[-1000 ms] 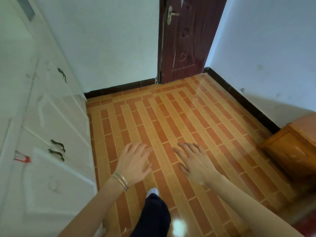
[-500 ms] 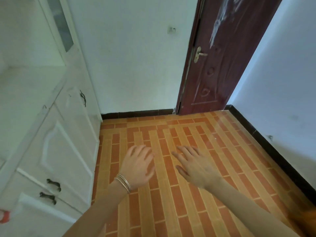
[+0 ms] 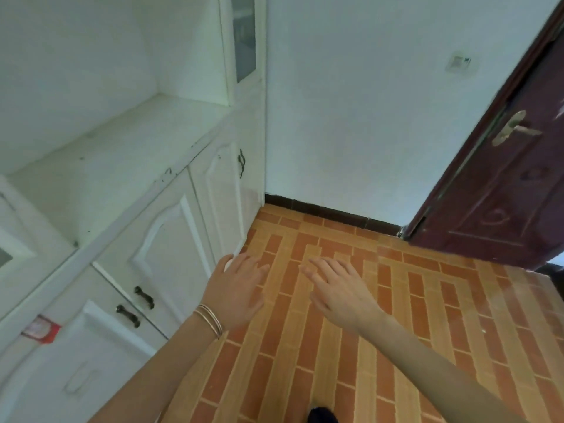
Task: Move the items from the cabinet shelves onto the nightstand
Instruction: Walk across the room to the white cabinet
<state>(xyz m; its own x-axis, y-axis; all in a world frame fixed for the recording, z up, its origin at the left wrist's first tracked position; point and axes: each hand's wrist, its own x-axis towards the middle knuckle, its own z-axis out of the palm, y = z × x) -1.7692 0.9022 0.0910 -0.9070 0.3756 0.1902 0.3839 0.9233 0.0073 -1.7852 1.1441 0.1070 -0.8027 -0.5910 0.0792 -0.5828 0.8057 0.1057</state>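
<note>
**OP:** While both hands hang free with nothing in them, there's no item to report. The left hand (image 3: 235, 291), with bangles (image 3: 210, 320) at the wrist, has its fingers straight and spread, palm down over the floor (image 3: 290, 361). Its fingertips sit in front of the cabinet (image 3: 253, 148) end panel, and I can't tell if they touch. The right hand (image 3: 341, 294) is in the same flat pose just beside it, well apart from any furniture.

**ENG:** Where are the task items?

**OP:** None visible. The nearest lower doors (image 3: 161, 236) are closed, with dark handles (image 3: 143, 297) paired at the seam, so their contents are hidden. The open shelf (image 3: 116, 160) above them shows only scuff marks. The glass-front door (image 3: 244, 38) is higher up, and the pane is too dim to say what's behind it. The nightstand isn't in frame.

**ENG:** Plan?

**OP:** My read is that this is the approach step, and I can't verify that anything has been moved.
- I'd square up to the cabinet first.
- The left hand goes to the paired handles and pulls one door fully wide before I reach in.
- The right hand stays free to lift.
- I'd check the glass compartment too.

The risk is the opening door clipping my leg, because I'm standing close.

**ENG:** Background?

**OP:** There's a white wall with a switch plate (image 3: 459, 64). A dark door (image 3: 503, 209) with a lever handle (image 3: 512, 128) is at the far right. Neither matters here.
</note>
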